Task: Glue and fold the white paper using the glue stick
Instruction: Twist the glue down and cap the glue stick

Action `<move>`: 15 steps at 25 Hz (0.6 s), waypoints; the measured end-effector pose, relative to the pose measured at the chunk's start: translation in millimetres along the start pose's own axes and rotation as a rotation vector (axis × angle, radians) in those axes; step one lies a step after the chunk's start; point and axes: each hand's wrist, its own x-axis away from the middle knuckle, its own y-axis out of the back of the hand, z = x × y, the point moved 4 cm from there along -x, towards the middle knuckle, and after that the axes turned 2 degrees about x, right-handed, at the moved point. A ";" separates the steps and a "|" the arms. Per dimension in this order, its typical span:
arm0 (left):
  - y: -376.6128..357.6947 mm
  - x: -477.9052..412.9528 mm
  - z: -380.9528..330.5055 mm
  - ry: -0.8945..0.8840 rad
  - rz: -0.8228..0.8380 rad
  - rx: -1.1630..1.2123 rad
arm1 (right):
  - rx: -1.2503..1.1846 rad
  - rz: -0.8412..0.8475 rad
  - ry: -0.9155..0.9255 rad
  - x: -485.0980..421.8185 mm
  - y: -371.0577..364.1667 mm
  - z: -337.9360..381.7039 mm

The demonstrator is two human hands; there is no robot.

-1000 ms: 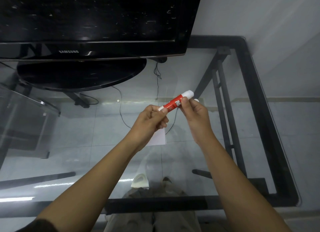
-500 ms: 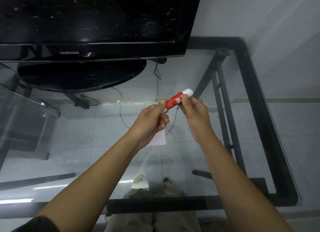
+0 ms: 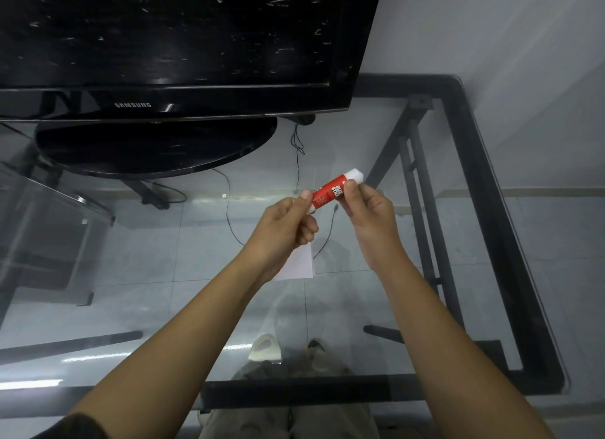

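A red glue stick (image 3: pixel 330 191) with a white cap at its upper right end is held slanted above the glass table. My left hand (image 3: pixel 284 227) pinches its lower left end. My right hand (image 3: pixel 368 214) grips its red body just below the cap. The white paper (image 3: pixel 299 263) lies flat on the glass under my left hand, and only its lower right part shows.
A black TV (image 3: pixel 183 45) on an oval base (image 3: pixel 154 147) stands at the back left. The glass table (image 3: pixel 474 275) has a black metal frame along its right and near edges. Cables and a tiled floor show through the glass.
Both hands with the glue stick have stayed nearly in place. My left fingers have slid up along the stick, covering more of its lower end.
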 end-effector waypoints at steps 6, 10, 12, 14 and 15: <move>-5.1 6.2 0.6 0.687 0.318 0.542 | 0.042 0.030 -0.012 -2.2 -2.8 -0.9; -2.1 3.3 0.7 0.584 0.203 0.325 | 0.010 0.011 0.000 -2.4 -0.6 -1.9; 4.1 -1.0 -4.1 0.174 -0.019 -0.069 | -0.013 -0.030 0.011 -2.9 3.7 -2.6; 5.3 3.4 -12.9 -0.252 -0.120 -0.406 | 0.007 -0.068 0.018 -2.7 6.4 -5.2; 4.8 4.8 -13.7 -0.379 -0.109 -0.507 | 0.022 -0.084 0.018 -2.7 7.2 -7.2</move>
